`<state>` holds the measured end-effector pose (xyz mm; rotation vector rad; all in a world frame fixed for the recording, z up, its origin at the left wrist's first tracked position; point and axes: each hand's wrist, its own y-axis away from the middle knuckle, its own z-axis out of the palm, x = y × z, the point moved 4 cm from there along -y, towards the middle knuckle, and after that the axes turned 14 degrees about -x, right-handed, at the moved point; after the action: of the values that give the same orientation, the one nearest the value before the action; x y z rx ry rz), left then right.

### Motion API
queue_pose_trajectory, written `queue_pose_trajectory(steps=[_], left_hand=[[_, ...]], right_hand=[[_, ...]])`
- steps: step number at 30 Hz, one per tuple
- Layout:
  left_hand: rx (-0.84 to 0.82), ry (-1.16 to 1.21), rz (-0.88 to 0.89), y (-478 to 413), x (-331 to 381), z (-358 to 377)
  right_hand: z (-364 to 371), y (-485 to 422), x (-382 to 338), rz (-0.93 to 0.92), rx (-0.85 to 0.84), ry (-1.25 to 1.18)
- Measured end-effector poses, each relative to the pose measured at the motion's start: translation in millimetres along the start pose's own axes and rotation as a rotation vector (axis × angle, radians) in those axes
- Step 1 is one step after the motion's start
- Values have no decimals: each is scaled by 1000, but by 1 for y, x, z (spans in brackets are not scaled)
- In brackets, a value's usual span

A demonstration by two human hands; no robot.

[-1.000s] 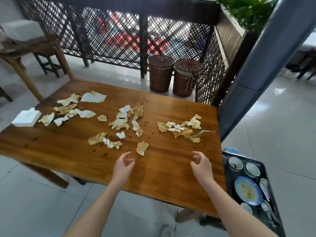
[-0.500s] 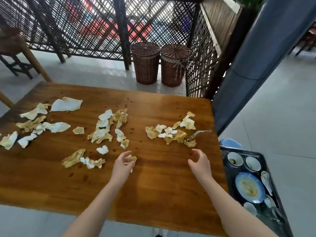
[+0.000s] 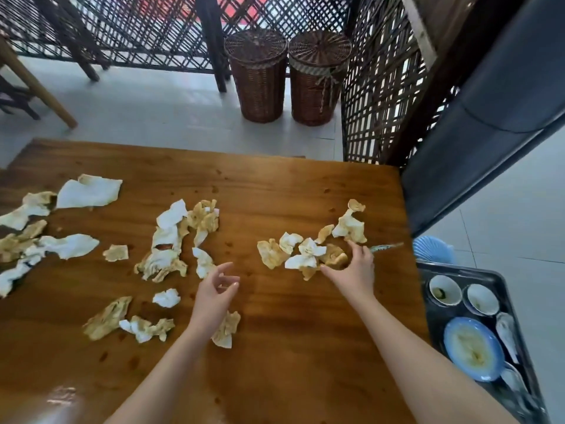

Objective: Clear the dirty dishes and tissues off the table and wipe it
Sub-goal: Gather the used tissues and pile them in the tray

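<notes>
Wood table (image 3: 290, 377) was strewn with tissues (image 3: 171, 240). Right hand (image 3: 351, 270) had advanced from the near edge into the right-side cluster, fingers curled round a wad. Left hand (image 3: 214, 298) hovered slack, empty. Dishes (image 3: 472, 347) sat on tray (image 3: 458, 269); tissue gathering apparently begun.

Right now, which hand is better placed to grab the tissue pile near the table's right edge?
Right. The right hand curls its fingers round part of that tissue pile. The left hand hangs open over the table, apart from the pile.
</notes>
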<state>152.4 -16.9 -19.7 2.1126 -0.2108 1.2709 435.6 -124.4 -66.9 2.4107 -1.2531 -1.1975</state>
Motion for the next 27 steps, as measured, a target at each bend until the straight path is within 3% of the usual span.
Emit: queue_pose_trajectory(steps=[6, 11, 27], left_hand=[[-48, -13, 4, -22, -1, -2], [-97, -11, 7, -34, -2, -1], [-172, -57, 6, -36, -7, -5]], right_hand=[[21, -15, 1, 127, -69, 76], [31, -8, 3, 105, -5, 187], [17, 24, -7, 0, 140, -172]])
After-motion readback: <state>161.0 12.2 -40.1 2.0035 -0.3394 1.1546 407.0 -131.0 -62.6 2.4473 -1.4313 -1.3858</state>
